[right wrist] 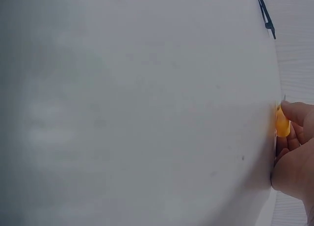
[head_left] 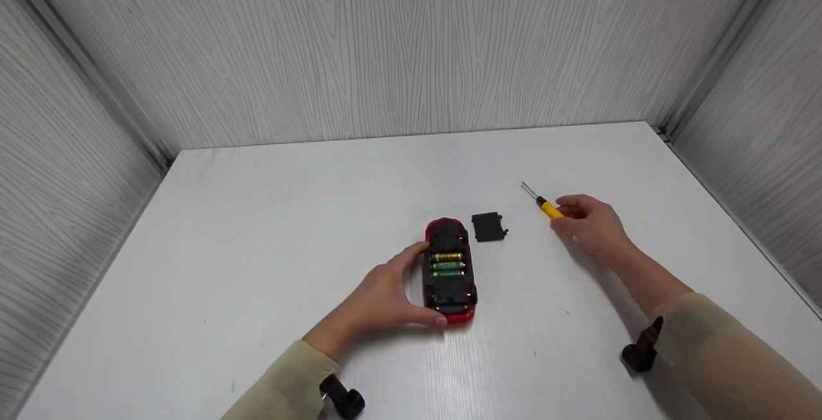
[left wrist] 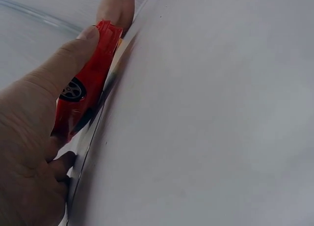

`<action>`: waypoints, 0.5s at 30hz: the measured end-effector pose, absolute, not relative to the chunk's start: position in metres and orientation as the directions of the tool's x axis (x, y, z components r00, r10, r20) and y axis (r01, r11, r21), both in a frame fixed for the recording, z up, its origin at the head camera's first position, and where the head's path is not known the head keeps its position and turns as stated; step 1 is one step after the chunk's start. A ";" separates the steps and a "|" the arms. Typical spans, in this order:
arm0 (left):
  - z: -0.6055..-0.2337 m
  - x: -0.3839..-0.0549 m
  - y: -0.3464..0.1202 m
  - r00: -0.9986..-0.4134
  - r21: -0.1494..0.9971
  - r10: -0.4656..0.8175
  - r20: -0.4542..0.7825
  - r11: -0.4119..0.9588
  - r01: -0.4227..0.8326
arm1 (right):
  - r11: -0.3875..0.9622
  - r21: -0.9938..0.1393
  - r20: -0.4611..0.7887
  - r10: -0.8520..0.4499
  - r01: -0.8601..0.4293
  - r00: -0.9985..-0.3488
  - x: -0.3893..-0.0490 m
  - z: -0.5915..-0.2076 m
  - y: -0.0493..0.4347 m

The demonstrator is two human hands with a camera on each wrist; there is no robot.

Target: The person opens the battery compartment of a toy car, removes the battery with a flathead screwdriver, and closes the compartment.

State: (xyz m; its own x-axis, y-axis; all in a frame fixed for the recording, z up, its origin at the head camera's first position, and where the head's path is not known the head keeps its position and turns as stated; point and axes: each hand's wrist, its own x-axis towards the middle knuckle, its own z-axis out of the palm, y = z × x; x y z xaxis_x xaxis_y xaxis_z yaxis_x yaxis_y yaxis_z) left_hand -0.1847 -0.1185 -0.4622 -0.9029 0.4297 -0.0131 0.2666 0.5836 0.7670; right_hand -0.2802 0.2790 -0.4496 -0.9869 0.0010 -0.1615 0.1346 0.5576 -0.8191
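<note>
Toy car (head_left: 449, 289) at lower centre has batteries (head_left: 447, 266) in, cover (head_left: 489, 227) still off — left hand (head_left: 385, 295) clamps its fingers on it; right hand (head_left: 596, 226) pinches the screwdriver (head_left: 550, 209).

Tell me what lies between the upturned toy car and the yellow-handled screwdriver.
The head view shows a black battery cover lying between the toy car and the screwdriver, nearer the car.

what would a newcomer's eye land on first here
Probably the red toy car, upside down near the middle, held by the left hand, its three batteries showing. Next, the yellow screwdriver in the right hand, then the black cover lying between car and screwdriver.
</note>
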 end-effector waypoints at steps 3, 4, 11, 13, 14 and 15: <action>-0.462 -0.185 -0.118 -0.904 0.766 0.427 -0.016 0.586 0.263 | 0.572 -0.810 -0.152 0.013 0.132 -0.988 -0.280 -0.449 0.278; -0.462 -0.185 -0.118 -0.905 0.765 0.425 -0.018 0.589 0.261 | 0.576 -0.807 -0.149 0.018 0.132 -0.989 -0.280 -0.449 0.278; -0.461 -0.186 -0.116 -0.906 0.777 0.423 -0.006 0.572 0.262 | 0.559 -0.819 -0.142 0.028 0.134 -0.989 -0.280 -0.451 0.281; -0.461 -0.186 -0.115 -0.905 0.781 0.425 -0.005 0.566 0.262 | 0.520 -0.842 -0.151 0.030 0.145 -0.988 -0.280 -0.451 0.283; -0.460 -0.186 -0.114 -0.906 0.783 0.424 -0.009 0.567 0.258 | 0.500 -0.852 -0.157 0.035 0.153 -0.987 -0.280 -0.451 0.284; -0.460 -0.186 -0.114 -0.906 0.783 0.424 -0.010 0.566 0.256 | 0.478 -0.863 -0.166 0.041 0.165 -0.985 -0.280 -0.450 0.285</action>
